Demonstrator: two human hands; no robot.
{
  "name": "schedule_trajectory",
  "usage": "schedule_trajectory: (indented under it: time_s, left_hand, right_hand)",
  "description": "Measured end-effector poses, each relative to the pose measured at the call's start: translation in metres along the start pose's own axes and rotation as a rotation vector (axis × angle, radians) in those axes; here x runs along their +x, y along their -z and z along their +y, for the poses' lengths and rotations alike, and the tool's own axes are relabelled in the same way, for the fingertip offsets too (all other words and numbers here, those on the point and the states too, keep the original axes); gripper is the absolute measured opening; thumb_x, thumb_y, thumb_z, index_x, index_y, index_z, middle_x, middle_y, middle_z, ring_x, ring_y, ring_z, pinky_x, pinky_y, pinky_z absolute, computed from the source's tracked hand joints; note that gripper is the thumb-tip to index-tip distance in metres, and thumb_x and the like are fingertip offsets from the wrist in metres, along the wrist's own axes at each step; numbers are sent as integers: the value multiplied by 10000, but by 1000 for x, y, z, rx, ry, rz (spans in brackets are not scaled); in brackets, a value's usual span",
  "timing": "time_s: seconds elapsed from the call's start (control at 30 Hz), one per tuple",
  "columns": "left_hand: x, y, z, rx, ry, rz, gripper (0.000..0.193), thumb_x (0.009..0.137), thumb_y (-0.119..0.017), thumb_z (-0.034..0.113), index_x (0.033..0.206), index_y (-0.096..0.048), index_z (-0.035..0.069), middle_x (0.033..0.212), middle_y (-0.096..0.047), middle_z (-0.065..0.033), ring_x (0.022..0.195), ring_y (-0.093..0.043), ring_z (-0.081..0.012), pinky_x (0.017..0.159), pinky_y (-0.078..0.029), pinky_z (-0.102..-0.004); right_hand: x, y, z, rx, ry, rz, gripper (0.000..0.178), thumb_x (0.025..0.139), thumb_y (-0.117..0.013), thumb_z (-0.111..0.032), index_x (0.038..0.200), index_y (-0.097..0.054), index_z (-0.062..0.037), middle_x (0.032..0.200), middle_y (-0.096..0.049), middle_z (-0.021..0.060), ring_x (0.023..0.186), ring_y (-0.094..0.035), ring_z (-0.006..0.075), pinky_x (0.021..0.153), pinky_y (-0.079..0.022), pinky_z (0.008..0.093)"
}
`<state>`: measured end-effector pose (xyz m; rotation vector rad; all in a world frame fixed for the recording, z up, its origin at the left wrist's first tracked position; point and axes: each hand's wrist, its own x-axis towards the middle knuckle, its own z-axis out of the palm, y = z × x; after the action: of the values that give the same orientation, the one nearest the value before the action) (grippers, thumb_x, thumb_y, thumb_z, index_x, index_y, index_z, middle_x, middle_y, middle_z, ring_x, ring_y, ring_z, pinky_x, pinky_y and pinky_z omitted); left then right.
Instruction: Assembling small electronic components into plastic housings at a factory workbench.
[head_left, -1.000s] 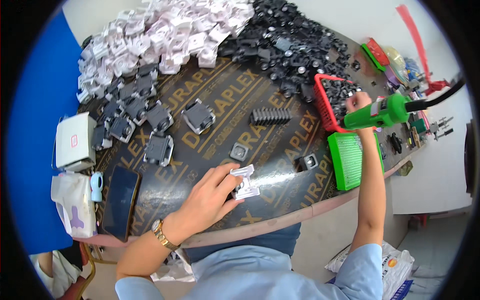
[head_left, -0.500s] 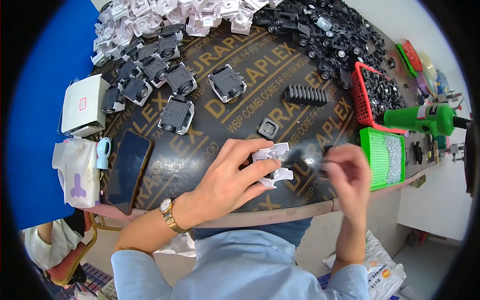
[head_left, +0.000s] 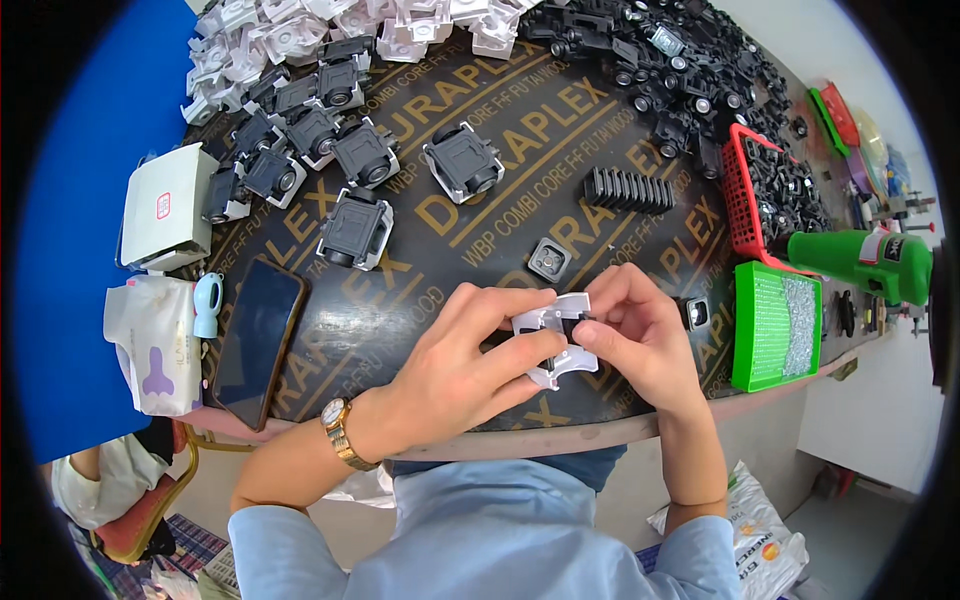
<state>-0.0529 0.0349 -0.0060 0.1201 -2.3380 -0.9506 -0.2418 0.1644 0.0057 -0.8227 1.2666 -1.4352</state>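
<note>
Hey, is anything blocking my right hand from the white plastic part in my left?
Nothing visible does. The right hand is already at the white plastic part, seemingly pinching a small black piece against its right side. The left hand grips the opposite side; the square piece lies beyond both.

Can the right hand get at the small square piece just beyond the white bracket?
Probably yes: the square piece lies uncovered, close to the right hand, with nothing standing between. That hand's fingers are busy at the white bracket, though, so it would likely need to leave that first.
</note>
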Motion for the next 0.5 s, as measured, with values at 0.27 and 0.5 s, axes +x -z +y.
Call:
schedule_trajectory:
  time_s: [0.27, 0.5]
  left_hand:
    - [-2, -2, 4, 26, -137, 48, 354, 721, -776, 37, 1062, -686, 67, 1238, -619, -169, 906, -603, -282, 759, -528, -353]
    - [1, 0, 5, -45, -51, -142, 315, 724, -731, 19, 1021, -626, 42, 1230, -589, -176, 957, -609, -316, 777, -526, -378]
  right_hand:
    - [-4, 0, -16, 82, -222, -193, 397, 959, -682, -159, 1270, -533, 38, 1119, -654, 75, 1019, -623, 112, 861, -510, 262]
    - [-17, 5, -18, -677, 51, -118, 259, 941, -671, -128, 1140, -647, 36, 701, -667, 100, 662, -674, 140, 618, -529, 284]
